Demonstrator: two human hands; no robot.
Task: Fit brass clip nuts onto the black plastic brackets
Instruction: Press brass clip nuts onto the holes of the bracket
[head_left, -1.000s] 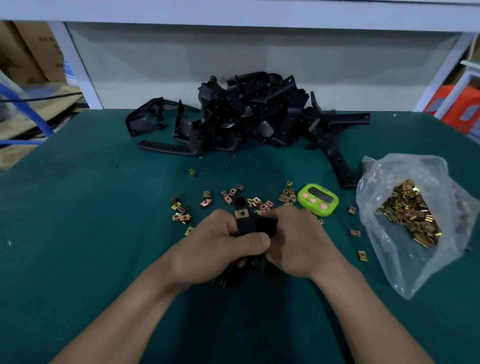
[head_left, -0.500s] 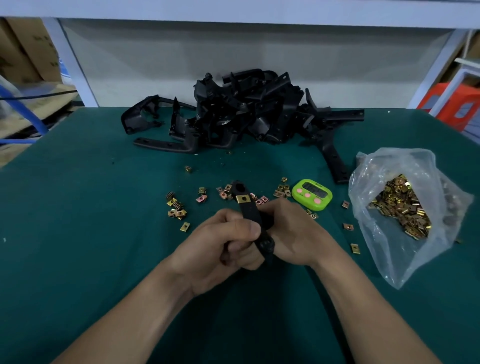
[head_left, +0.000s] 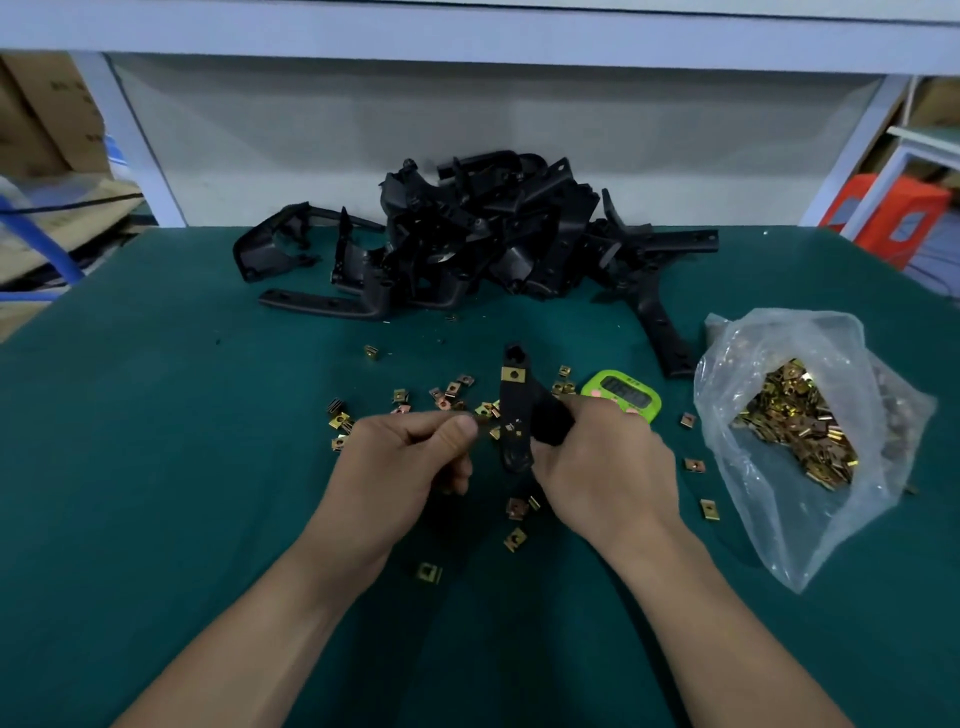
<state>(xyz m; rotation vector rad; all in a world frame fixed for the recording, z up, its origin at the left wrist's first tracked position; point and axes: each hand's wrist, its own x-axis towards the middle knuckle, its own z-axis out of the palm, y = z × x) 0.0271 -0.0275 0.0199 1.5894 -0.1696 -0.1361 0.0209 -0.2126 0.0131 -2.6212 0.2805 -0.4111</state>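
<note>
My right hand (head_left: 602, 467) grips a black plastic bracket (head_left: 515, 415) by its lower part and holds it upright above the green table. A brass clip nut (head_left: 514, 374) sits on the bracket near its top end. My left hand (head_left: 405, 462) hovers just left of the bracket, apart from it, with its fingers curled and the thumb against the index finger; nothing shows between them. Loose brass clip nuts (head_left: 451, 391) lie scattered behind the hands, and a few more (head_left: 514, 538) lie between my wrists.
A pile of black brackets (head_left: 483, 234) fills the back middle of the table (head_left: 156, 467). A clear plastic bag (head_left: 737, 358) of brass clip nuts lies at the right. A green timer (head_left: 623, 395) sits just behind my right hand. Shelf posts stand at the back corners.
My left hand has let go of the bracket and drawn away to the left. My right hand alone has raised the bracket more upright.
</note>
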